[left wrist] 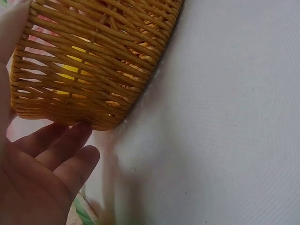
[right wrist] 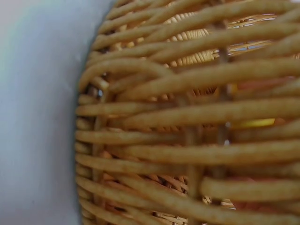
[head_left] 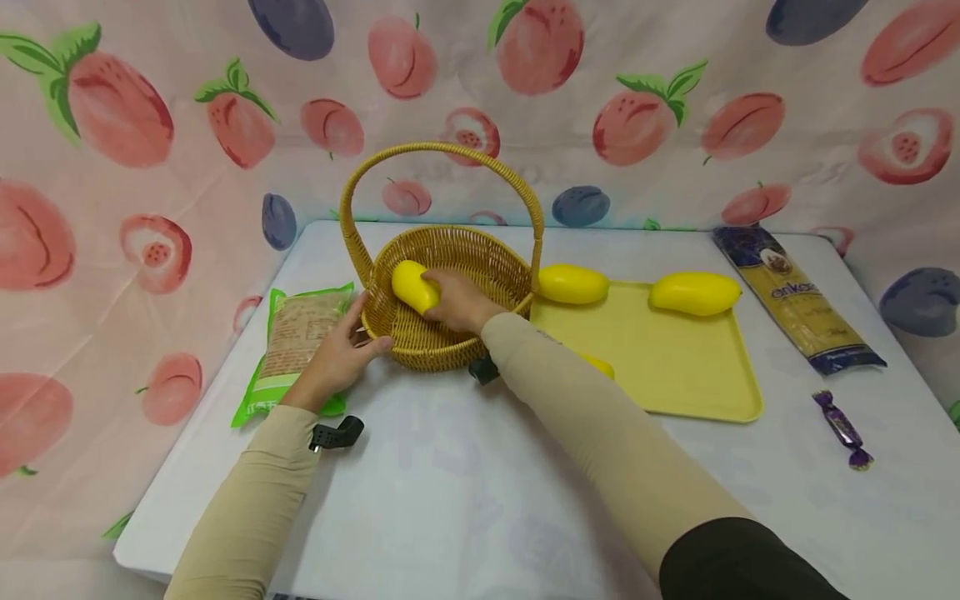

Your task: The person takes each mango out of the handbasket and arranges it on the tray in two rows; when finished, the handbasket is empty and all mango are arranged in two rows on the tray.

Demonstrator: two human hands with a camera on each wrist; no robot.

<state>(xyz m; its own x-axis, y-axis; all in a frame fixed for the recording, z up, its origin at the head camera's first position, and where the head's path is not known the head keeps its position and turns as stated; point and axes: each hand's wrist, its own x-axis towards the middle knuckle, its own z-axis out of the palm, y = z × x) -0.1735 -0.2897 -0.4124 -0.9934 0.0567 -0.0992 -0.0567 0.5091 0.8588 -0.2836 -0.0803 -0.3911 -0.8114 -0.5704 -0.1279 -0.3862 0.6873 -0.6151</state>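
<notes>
A round woven basket [head_left: 431, 360] with a tall arched handle stands on the table. My right hand [head_left: 459, 300] reaches inside it and grips a yellow mango [head_left: 411, 285] near the left inner wall. My left hand [head_left: 341, 354] rests against the basket's left side, thumb and fingers spread apart. In the left wrist view, that hand's loosely bent fingers [left wrist: 70, 157] touch the woven wall [left wrist: 93, 70], and yellow shows through the gaps. The right wrist view is filled by the basket weave [right wrist: 187, 126], with the right hand mostly hidden behind it.
A yellow tray [head_left: 675, 367] stands right of the basket with mangoes [head_left: 573, 284] [head_left: 694, 293] on its far edge; another mango [head_left: 597, 364] is partly covered by my right sleeve. A green-edged bag [head_left: 300, 329] lies left, a pasta packet [head_left: 798, 304] and purple-wrapped candy [head_left: 843, 429] right.
</notes>
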